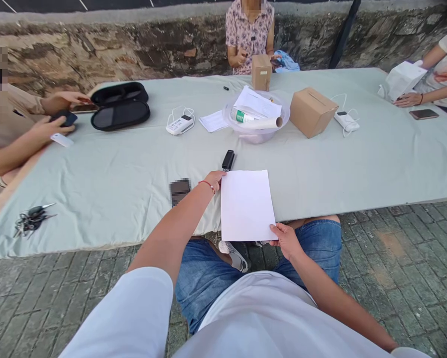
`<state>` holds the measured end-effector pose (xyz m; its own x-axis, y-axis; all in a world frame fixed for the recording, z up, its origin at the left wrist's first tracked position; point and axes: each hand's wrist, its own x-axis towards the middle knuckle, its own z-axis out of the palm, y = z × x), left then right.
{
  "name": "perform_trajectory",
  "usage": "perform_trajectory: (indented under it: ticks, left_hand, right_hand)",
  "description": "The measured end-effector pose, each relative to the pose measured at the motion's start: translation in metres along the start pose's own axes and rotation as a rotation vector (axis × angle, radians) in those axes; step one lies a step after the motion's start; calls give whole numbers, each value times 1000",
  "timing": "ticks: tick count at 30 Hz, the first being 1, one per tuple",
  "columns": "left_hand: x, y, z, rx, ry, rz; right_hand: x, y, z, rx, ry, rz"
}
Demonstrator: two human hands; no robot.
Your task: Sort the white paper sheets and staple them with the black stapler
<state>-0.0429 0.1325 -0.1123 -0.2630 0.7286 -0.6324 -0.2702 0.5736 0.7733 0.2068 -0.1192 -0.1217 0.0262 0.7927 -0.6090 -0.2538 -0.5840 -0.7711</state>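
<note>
A blank white sheet of paper is held over the table's front edge. My left hand grips its far left corner, the fingers partly hidden by the wrist and the sheet. At the near right corner, my right hand pinches the paper with the thumb on top. Just beyond the left hand lies a black stapler, close to the sheet's far edge. A dark, blurred-out flat object rests left of my left forearm.
The cloth-covered table bears keys, an open black case, a white power bank, a plastic basin with papers and a bottle, and cardboard boxes. Other people sit at the left, far side and right.
</note>
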Motion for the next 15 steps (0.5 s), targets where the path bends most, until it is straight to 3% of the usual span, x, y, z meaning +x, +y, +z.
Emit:
perform_trajectory:
  ticks: [3, 9, 15]
  left_hand:
    - [2, 5, -3, 64, -7, -123]
    - [-2, 10, -11, 31, -131, -205]
    - [-5, 8, -8, 29, -56, -188]
  right_hand:
    - [0, -1, 4, 10, 13, 5]
    - [1, 1, 7, 16, 10, 3]
    - [5, 5, 4, -19, 20, -36]
